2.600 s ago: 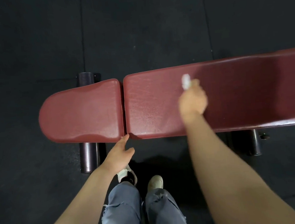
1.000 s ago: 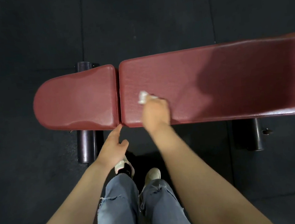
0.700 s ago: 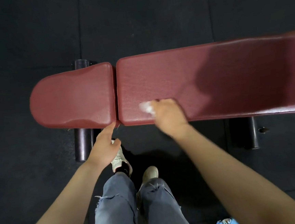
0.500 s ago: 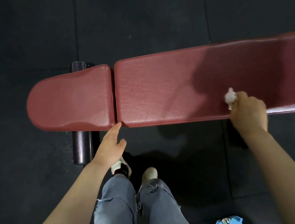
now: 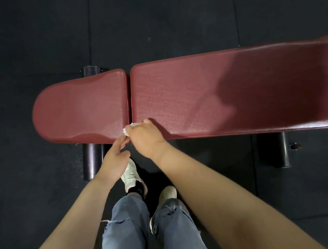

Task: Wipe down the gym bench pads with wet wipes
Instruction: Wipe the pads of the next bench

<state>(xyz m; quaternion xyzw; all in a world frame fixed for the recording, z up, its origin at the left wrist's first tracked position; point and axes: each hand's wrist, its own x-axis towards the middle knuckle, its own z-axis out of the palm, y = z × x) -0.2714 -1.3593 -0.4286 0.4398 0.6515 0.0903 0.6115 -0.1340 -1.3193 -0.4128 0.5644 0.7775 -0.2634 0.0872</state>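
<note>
A white wipe (image 5: 127, 129) is gripped in the curled fingers of the right hand (image 5: 145, 139) and is pressed on the near edge of the bench, at the gap between the two red pads, left of the frame's centre. The short pad (image 5: 80, 109) with its rounded end is seen at the left; the long pad (image 5: 235, 92) runs to the right edge of the frame, and a darker patch is seen across its right part. The left hand (image 5: 115, 161) is held just below the near edge, its fingers relaxed and extended toward the wipe, with nothing gripped; whether the fingertips touch the pad cannot be told. Dark frame legs (image 5: 93, 162) are seen under the bench on the black floor (image 5: 32, 36). Blue jeans (image 5: 127, 232) and pale shoes (image 5: 131, 176) are seen at the bottom centre.
</note>
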